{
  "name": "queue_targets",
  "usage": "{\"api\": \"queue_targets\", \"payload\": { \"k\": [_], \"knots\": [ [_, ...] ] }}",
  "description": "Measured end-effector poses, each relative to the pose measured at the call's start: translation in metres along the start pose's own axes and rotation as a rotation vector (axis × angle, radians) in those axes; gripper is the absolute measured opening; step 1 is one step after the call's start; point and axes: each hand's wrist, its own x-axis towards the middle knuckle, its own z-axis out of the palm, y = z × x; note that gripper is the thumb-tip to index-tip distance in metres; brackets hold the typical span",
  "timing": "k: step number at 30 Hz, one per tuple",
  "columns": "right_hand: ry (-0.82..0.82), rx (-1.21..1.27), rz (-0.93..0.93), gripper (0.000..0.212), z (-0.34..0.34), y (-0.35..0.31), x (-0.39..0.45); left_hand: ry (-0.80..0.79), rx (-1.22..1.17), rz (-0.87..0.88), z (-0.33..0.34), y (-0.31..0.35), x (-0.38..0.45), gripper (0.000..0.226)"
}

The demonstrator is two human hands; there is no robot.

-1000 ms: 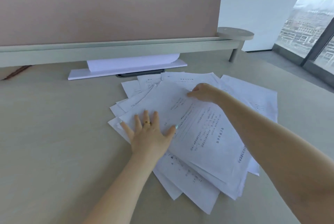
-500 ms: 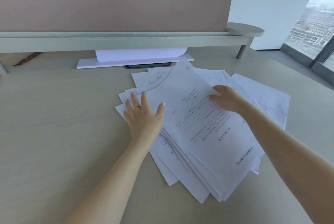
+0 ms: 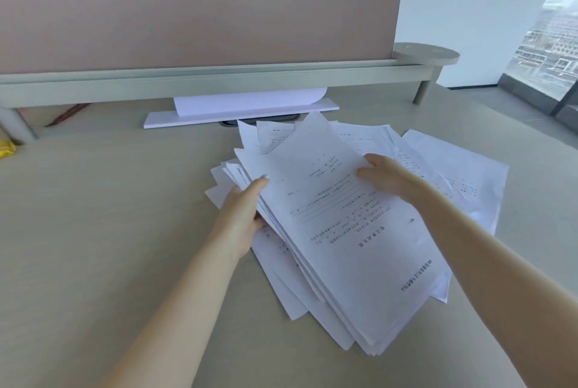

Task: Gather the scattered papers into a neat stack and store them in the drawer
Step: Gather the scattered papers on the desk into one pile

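A loose pile of white printed papers [image 3: 344, 231] lies fanned out on the beige desk [image 3: 109, 231]. My left hand [image 3: 244, 215] grips the pile's left edge, thumb on top and fingers tucked under the sheets. My right hand [image 3: 384, 178] holds the pile's far right edge, thumb on the top sheet. The far end of the pile is lifted off the desk. More sheets [image 3: 463, 175] lie flat to the right, outside my hold. No drawer is in view.
A pink divider panel [image 3: 187, 12] on a grey rail [image 3: 219, 81] closes off the back of the desk. A white stand [image 3: 240, 114] with a curved sheet sits under the rail. A yellow object [image 3: 5, 150] is at the far left. Windows are at the right.
My left hand went from lying flat on the papers to gripping their left edge. My right hand slid to the right edge. The sheets were drawn together and their far end lifted.
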Motion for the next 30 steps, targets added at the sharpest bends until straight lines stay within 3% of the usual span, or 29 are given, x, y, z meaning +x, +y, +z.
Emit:
{"api": "queue_targets", "payload": {
  "k": [1,2,5,8,11,14,17,21,23,26,30],
  "knots": [
    [-0.003,0.03,0.008,0.011,0.0,-0.001,-0.002,0.039,0.121,0.054,0.005,-0.004,-0.002,0.059],
    [-0.003,0.058,0.013,0.015,0.0,-0.003,-0.003,0.084,0.226,0.153,0.01,-0.008,-0.003,0.056],
    [-0.005,0.044,0.027,0.017,0.006,-0.004,-0.005,0.112,0.406,0.377,0.021,-0.016,-0.01,0.033],
    [-0.007,0.0,0.056,0.005,0.015,0.002,-0.002,0.091,0.377,0.307,0.019,-0.017,-0.003,0.035],
    [-0.023,0.036,0.029,0.007,0.015,-0.001,-0.008,0.11,0.311,0.258,0.014,-0.012,0.007,0.024],
    [0.096,0.037,0.042,0.026,0.009,0.008,-0.01,0.188,0.183,0.292,-0.003,0.004,0.016,0.013],
    [0.179,-0.177,0.087,0.047,0.003,0.037,-0.014,0.176,0.073,0.319,-0.03,0.031,0.023,0.011],
    [0.099,-0.423,0.016,0.052,0.002,0.058,-0.027,0.042,-0.053,0.26,-0.062,0.069,0.043,0.062],
    [0.067,-0.407,-0.017,0.05,0.007,0.055,-0.04,-0.036,-0.052,0.207,-0.063,0.073,0.056,0.056],
    [0.064,-0.243,-0.045,0.047,0.011,0.052,-0.062,-0.128,0.073,0.073,-0.039,0.066,0.062,0.022],
    [0.178,0.503,0.153,0.044,-0.009,0.045,-0.066,-0.004,0.466,0.095,0.003,0.047,0.066,0.01]
  ]
}}
